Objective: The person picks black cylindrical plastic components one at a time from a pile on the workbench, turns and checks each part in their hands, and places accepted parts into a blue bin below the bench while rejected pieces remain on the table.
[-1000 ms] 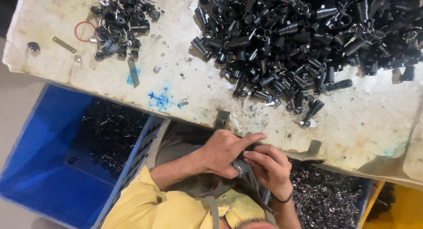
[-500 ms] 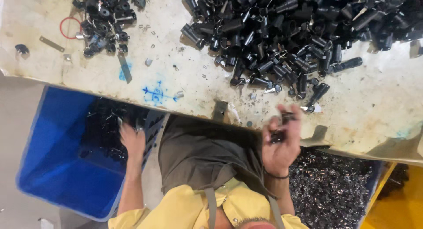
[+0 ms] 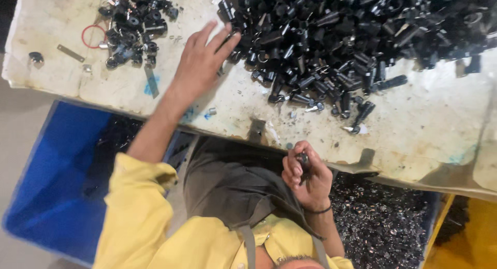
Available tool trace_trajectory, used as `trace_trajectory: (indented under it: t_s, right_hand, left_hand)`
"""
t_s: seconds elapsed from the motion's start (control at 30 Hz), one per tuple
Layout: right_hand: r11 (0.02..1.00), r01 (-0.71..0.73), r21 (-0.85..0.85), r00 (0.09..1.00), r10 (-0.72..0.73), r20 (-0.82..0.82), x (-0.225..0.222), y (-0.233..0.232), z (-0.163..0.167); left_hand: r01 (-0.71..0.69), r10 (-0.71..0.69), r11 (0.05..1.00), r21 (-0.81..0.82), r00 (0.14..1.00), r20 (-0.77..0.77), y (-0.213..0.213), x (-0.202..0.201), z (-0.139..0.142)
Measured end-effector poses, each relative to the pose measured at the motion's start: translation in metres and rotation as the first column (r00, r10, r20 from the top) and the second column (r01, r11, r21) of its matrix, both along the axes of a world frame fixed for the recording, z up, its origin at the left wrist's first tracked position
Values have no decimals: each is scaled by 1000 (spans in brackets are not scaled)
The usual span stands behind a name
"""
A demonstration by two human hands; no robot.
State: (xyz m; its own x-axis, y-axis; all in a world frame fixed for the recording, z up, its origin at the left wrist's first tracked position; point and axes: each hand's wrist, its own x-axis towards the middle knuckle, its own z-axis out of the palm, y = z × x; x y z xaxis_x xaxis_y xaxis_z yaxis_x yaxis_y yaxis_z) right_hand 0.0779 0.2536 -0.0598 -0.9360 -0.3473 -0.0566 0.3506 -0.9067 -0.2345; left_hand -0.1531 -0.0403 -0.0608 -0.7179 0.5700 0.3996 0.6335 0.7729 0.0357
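Across the worn, paint-flecked white worktable (image 3: pixel 414 129) our left hand (image 3: pixel 199 64) now lies stretched out flat, fingers spread and empty, its fingertips just touching the near edge of the big heap of small black cylindrical metal parts (image 3: pixel 352 36). Half a second ago that hand hung down beside the blue plastic bin (image 3: pixel 52 181) on our left; a second ago both hands were closed together at our lap. So we judge that something has just gone down into the bin and the hand has come up for a fresh piece from the heap.

Our right hand (image 3: pixel 305 178) stays low, below the table's front edge and over our dark apron, curled tightly around a small black cylindrical part (image 3: pixel 303 160), held between thumb and bent fingers; only its end shows.

Left of the reaching hand sits a smaller cluster of black and shiny metal bits (image 3: pixel 132 28), with a red rubber ring (image 3: pixel 92 36) and a flat metal strip (image 3: pixel 71 53) just beside it. Stray black pieces lie loose near the table's front edge. Below the table on our right, a container of small silvery metal parts (image 3: pixel 383 222) sits beside a yellow bin (image 3: pixel 476 238).

Nothing lies between the left hand and the heap; the pieces are tangled and overlapping, so picking out one alone may take some fingering.
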Motion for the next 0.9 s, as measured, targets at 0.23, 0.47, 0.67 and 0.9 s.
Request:
trace_trajectory:
  t_s: [0.23, 0.47, 0.67, 0.9]
  right_hand:
    - [938, 168, 302, 964, -221, 151, 20, 3, -21]
    - [969, 82, 234, 950, -147, 277, 17, 0, -38]
    - [955, 101, 278, 984, -137, 112, 6, 7, -29]
    - [376, 479, 793, 877, -247, -412, 13, -15, -10]
  left_hand:
    - [60, -166, 924, 378, 953, 255, -9, 11, 26]
    - [-312, -614, -30, 950, 756, 229, 39, 114, 3]
    - [-743, -917, -240, 625, 384, 104, 77, 179, -36]
    - [-316, -710, 408, 857, 480, 515, 78, 193, -28]
